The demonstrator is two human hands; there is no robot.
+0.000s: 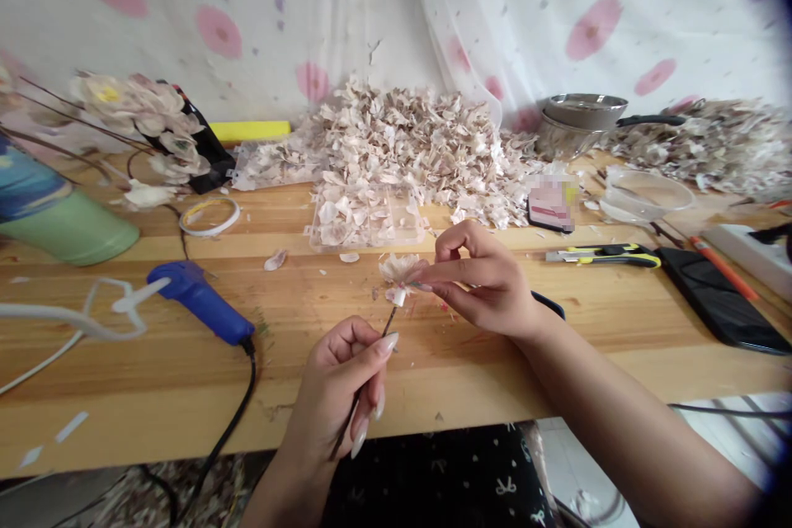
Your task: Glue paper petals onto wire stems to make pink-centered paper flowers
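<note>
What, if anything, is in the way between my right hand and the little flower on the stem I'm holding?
Nothing visible stands between them: the fingers of your right hand already meet the side of the flower, above the left hand on its stem.

Soft, fairly bright light covered the tabletop (495, 379) and patterned curtain (371, 25), its source out of view. Shadows were faint, and small highlights glinted on the metal bowls (587, 109). The outer areas looked stretched and smeary, the right corners fell dark with bluish fringing, and pixelation masked a small card (548, 210).
</note>
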